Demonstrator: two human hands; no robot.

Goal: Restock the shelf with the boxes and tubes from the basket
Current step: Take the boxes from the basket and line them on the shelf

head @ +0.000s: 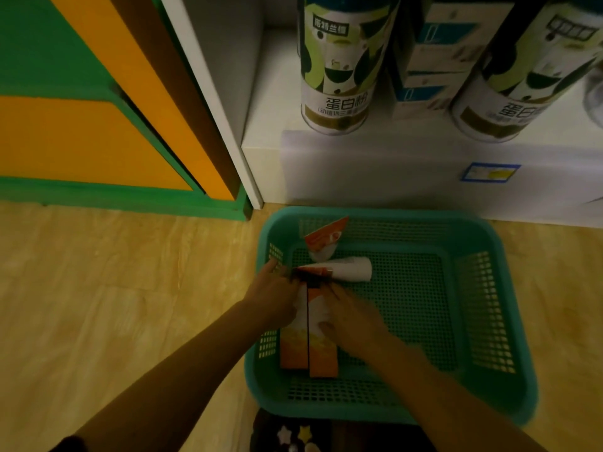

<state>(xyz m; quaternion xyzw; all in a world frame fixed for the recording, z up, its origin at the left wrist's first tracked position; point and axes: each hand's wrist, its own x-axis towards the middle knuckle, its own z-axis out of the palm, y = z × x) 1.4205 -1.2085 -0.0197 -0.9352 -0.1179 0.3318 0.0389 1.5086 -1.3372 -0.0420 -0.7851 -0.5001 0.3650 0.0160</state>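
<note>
Head view: boxes (308,334) between both hands' grip.

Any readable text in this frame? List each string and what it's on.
"蛋白粉" on the left canister, large characters near its base.
"蛋白" on the right canister, with the rest cut off.
Top label and small print on both canisters: blurred.
Shelf price tag: unreadable.
Blue-and-white boxes, orange boxes, tubes: no legible text.
</note>
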